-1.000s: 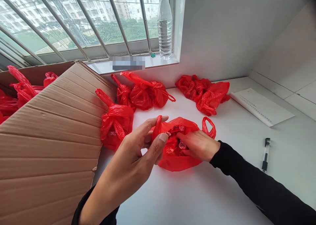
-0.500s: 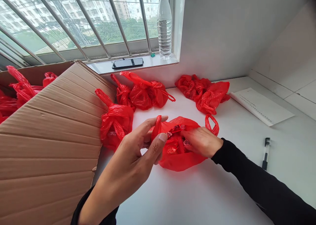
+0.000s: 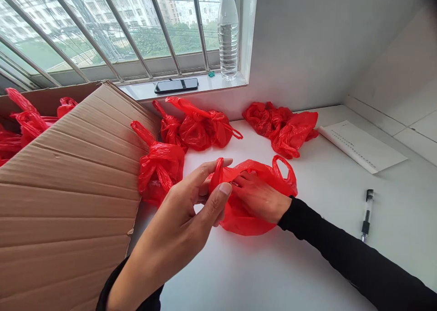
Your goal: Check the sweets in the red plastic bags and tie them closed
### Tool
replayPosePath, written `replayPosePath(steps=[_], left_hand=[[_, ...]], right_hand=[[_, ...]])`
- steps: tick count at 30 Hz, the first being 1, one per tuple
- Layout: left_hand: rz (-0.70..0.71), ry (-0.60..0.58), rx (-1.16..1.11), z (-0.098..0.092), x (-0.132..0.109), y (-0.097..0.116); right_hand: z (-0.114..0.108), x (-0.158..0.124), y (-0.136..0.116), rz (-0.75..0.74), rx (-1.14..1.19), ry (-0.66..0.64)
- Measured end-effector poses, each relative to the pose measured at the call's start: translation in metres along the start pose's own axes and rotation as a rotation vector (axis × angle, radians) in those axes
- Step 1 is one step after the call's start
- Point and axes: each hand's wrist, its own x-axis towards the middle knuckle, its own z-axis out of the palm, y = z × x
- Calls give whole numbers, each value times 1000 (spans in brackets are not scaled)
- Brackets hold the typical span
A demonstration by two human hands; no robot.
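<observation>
An open red plastic bag (image 3: 251, 222) sits on the white table in front of me. My left hand (image 3: 191, 215) holds its left side, with the handle loop around a finger and the thumb in front. My right hand (image 3: 261, 197) reaches into the mouth of the bag from the right. Its fingertips are hidden among the contents, so I cannot see whether they grip anything. Part of a small wrapped packet (image 3: 233, 183) with dark print shows beside those fingers. The bag's other handle loop stands up behind my right hand.
On the left stands a cardboard box (image 3: 75, 183) with red bags inside. Knotted red bags (image 3: 196, 131) and a crumpled red heap (image 3: 287, 129) lie along the wall. A printed sheet (image 3: 365, 147) and a pen (image 3: 367, 215) are at right. The sill holds a phone (image 3: 176, 86) and water bottle (image 3: 228, 42).
My right hand has moved left and deeper into the bag, now covering most of the packets. The right handle loop has shifted left. My left hand has stayed in place.
</observation>
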Motion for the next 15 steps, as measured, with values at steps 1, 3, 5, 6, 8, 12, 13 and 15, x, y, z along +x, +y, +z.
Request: replayPosePath(steps=[1,3,5,6,8,12,13,15], left_hand=[[5,1,1,0,0,0],[12,1,2,-1,-1,0],[8,4,4,-1,-3,1],[4,5,7,-1,-3,1],[0,10,5,0,-2,2],[5,3,-1,1,1,1],[1,2,0,0,1,1],[-12,0,7,-1,0,-1]], right_hand=[[0,-1,0,2,-12,-13],[-1,-3,0,26,-40,-37],[-4,-5,-1,73,-65,-46],[-5,-6,-2,99,-77,-44],[-6,-6,-3,133,-100,-38],[-9,-7,-4,142,-110,-16],[-10,-7,-4,149,-102,-10],[-14,-7,-1,169,-74,4]])
